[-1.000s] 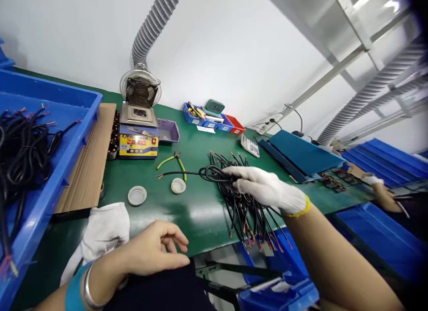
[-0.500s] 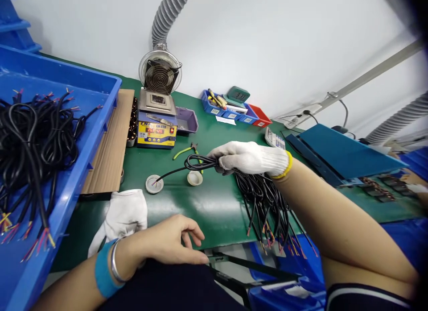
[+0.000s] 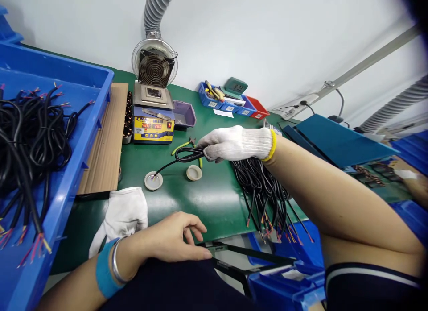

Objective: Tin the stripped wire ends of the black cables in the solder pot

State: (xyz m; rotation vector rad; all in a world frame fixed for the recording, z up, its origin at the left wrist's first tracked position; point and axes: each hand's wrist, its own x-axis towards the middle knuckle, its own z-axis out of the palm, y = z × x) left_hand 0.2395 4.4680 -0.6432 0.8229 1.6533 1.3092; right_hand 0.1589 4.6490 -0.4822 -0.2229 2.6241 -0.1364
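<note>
My right hand (image 3: pixel 234 143), in a white knit glove, grips a looped black cable (image 3: pixel 185 155) above the green table. The cable's stripped end dips into a small round white dish (image 3: pixel 153 180). A second small dish (image 3: pixel 194 172) sits just right of it. Under my right wrist lies a pile of black cables (image 3: pixel 264 195) with coloured ends hanging over the table's front edge. My bare left hand (image 3: pixel 174 237) rests at the near table edge, fingers loosely curled, holding nothing. A loose white glove (image 3: pixel 125 213) lies beside it.
A solder pot with a yellow-and-blue front (image 3: pixel 154 121) and a fan (image 3: pixel 154 63) on a grey hose stand at the back. Green-handled cutters (image 3: pixel 185 146), a purple tray (image 3: pixel 185 114), a big blue bin of black cables (image 3: pixel 50 137) and a cardboard sheet (image 3: pixel 107 141) lie around.
My right hand lifted one looped cable off the pile and carried it left, so its stripped end now reaches the left dish. My left hand stayed at the table edge.
</note>
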